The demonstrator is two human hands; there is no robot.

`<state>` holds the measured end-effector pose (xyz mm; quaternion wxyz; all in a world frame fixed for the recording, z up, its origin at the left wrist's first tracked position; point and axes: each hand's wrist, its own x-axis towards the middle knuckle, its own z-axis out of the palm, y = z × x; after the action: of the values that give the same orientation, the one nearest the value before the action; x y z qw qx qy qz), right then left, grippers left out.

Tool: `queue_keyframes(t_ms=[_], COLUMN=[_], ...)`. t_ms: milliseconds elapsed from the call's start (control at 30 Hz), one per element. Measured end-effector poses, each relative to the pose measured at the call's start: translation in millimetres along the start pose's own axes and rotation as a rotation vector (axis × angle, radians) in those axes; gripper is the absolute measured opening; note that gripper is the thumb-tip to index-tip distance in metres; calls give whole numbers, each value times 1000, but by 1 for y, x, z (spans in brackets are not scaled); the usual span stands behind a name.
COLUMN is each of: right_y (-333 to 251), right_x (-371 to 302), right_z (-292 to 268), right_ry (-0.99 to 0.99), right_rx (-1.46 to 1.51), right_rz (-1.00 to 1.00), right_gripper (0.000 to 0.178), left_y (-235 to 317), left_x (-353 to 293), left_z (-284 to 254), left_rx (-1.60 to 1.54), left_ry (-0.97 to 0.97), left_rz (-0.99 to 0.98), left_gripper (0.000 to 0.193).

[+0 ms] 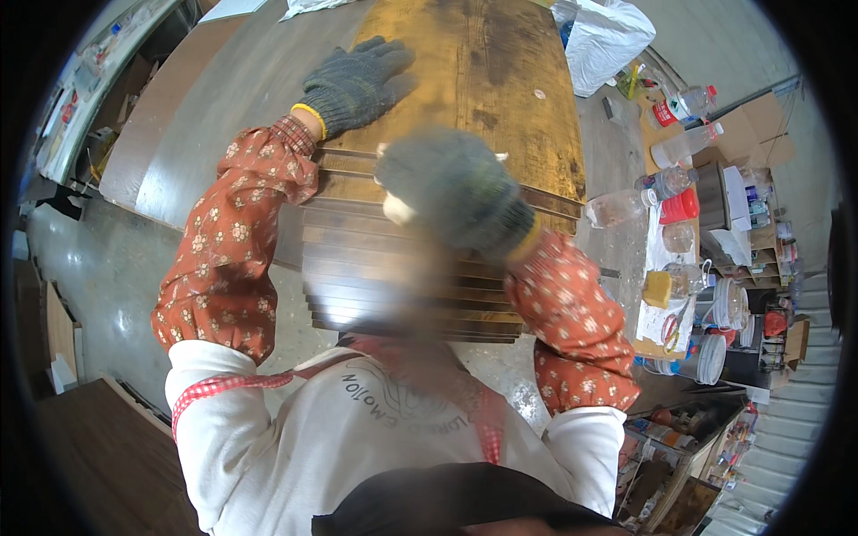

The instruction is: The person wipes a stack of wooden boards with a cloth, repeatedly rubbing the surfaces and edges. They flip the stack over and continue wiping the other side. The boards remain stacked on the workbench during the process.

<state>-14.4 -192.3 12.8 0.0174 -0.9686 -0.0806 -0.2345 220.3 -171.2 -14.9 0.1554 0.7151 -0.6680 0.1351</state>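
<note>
My left hand [353,87], in a grey knitted glove with a yellow cuff, lies flat with its fingers stretched over the left side of a brown wooden board [509,98]. The board's surface is yellowish brown with dark patches. It tops a stepped stack of boards [357,241], whose edges show toward my body. Over the near part of the top board, my right hand [451,188] wears a like glove and is smeared by motion. Its fingers are closed on a whitish wad [398,210], which looks like cloth and is mostly hidden beneath the glove.
Plastic bottles [621,208] stand or lie along the right side of the table, with a red-lidded jar [679,207] and a yellow sponge [657,288]. A white plastic bag [603,45] sits at the far right. Clear tubs [710,359] are lower right; another bench [89,98] is at far left.
</note>
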Motion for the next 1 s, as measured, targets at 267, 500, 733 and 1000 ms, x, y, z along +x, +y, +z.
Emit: queue_keyframes(t_ms=[267, 500, 733, 1000], right_y=[10, -1, -18, -17], right_x=[-57, -3, 18, 23], right_z=[-52, -28, -25, -10], right_ry=[-201, -263, -386, -336], right_rx=[-156, -298, -322, -326], right_rz=[161, 1, 116, 72], right_gripper=[37, 47, 63, 70], left_y=[10, 20, 20, 25], left_x=[4, 3, 3, 2], left_z=[2, -6, -14, -19], left_rx=[-82, -81, -80, -14], left_ry=[-35, -51, -158, -68], left_rz=[-261, -272, -203, -218], left_gripper=[58, 66, 62, 60])
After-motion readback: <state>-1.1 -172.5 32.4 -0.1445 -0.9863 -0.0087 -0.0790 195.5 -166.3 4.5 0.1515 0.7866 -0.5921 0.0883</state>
